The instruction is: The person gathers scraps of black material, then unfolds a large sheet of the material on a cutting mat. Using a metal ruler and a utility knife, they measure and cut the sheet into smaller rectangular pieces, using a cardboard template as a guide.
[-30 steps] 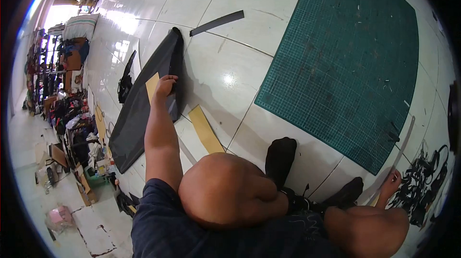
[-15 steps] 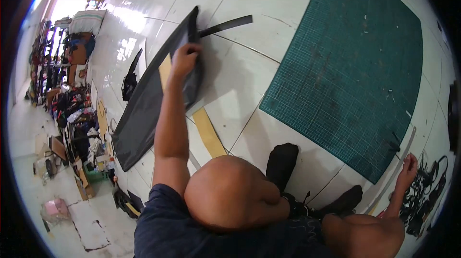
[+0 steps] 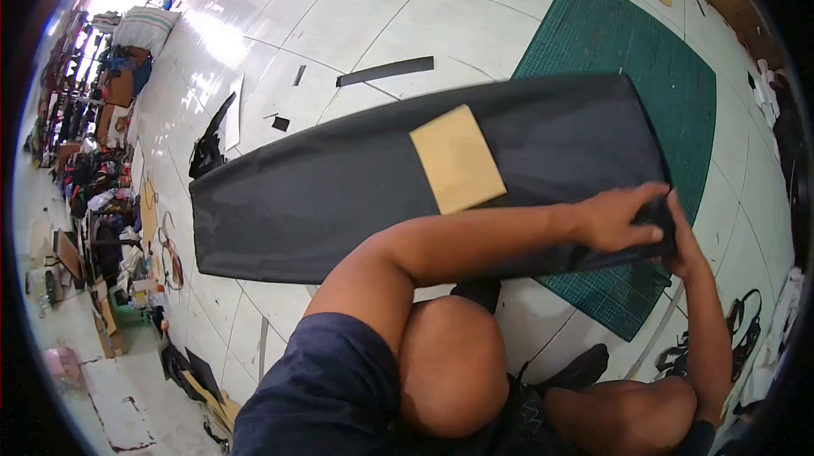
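A long dark grey sheet of fabric-like material point(image 3: 322, 193) stretches from the left across the floor and over the mat at the right. My left hand point(image 3: 623, 217) is closed on its near right corner, thumb and fingers pinching the folded edge. Right beside it, my right hand point(image 3: 683, 244) grips the same corner from the outer side; some of its fingers are hidden behind the material. On top of the dark sheet lies a tan rectangular piece point(image 3: 458, 159), touched by neither hand.
The green cutting mat point(image 3: 585, 23) lies partly under the sheet. A dark strip point(image 3: 386, 72) and small scraps are on the tiled floor beyond. A metal ruler point(image 3: 657, 337) and black cut pieces point(image 3: 746, 329) lie at the right. Piled goods point(image 3: 76, 176) line the left side.
The dark sheet has swung out rightward and now covers part of the mat. My left hand has moved right with it, and my right hand has come up to the same corner.
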Demonstrator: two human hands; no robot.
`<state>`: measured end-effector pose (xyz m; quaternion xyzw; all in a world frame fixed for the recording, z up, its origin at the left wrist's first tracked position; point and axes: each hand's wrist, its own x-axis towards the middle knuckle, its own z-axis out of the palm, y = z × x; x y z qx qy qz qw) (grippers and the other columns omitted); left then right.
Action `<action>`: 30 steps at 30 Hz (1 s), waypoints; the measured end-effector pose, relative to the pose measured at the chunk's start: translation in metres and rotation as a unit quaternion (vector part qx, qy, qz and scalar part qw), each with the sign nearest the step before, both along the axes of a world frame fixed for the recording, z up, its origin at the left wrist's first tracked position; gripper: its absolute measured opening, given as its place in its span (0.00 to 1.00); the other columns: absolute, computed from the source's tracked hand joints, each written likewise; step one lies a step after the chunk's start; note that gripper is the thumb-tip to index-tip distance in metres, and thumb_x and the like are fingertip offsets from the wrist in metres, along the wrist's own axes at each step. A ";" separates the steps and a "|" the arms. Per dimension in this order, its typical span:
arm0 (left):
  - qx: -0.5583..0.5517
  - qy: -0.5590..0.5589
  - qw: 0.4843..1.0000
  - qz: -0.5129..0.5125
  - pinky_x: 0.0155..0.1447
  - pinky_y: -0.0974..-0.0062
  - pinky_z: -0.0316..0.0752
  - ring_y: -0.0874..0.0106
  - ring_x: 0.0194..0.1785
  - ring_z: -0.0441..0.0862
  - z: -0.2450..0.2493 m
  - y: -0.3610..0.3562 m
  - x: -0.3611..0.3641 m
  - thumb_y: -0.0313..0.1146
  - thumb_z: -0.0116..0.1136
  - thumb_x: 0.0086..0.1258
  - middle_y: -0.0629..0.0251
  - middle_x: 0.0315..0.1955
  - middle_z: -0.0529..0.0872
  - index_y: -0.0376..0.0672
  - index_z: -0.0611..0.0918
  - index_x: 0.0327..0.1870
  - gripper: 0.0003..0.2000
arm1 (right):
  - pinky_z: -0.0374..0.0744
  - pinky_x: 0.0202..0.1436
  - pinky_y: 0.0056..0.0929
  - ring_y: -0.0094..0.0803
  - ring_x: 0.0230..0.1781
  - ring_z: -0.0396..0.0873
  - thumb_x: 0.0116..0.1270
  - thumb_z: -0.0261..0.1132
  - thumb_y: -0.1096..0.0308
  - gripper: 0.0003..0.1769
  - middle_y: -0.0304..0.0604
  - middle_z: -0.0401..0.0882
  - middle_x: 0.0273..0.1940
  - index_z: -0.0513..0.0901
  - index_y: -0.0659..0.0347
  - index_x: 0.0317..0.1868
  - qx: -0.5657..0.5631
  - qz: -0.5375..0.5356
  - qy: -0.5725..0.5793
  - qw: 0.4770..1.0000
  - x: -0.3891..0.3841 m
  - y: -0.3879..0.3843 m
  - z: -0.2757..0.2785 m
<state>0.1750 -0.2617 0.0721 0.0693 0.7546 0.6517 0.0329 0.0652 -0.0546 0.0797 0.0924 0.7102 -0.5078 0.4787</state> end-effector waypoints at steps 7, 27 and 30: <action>-0.210 -0.217 0.925 0.229 0.61 0.66 0.77 0.62 0.56 0.83 -0.065 -0.134 0.122 0.33 0.62 0.70 0.54 0.54 0.85 0.37 0.78 0.61 0.20 | 0.77 0.58 0.50 0.45 0.56 0.78 0.62 0.68 0.62 0.35 0.55 0.76 0.60 0.69 0.71 0.67 0.094 0.000 0.022 0.995 0.001 0.114 -0.108; 0.142 -0.344 0.466 0.803 0.37 0.62 0.77 0.64 0.31 0.77 -0.176 -0.119 0.363 0.51 0.65 0.66 0.51 0.38 0.77 0.30 0.72 0.50 0.29 | 0.66 0.70 0.44 0.50 0.64 0.73 0.74 0.59 0.57 0.30 0.56 0.76 0.62 0.70 0.68 0.69 0.303 0.001 0.313 0.900 -0.102 0.414 -0.140; 0.128 -0.344 0.474 0.800 0.32 0.62 0.78 0.65 0.26 0.76 -0.175 -0.124 0.341 0.53 0.65 0.65 0.52 0.34 0.76 0.30 0.71 0.47 0.30 | 0.66 0.72 0.49 0.56 0.67 0.70 0.77 0.55 0.55 0.31 0.60 0.72 0.66 0.67 0.70 0.71 0.511 0.019 0.403 0.759 -0.143 0.526 -0.184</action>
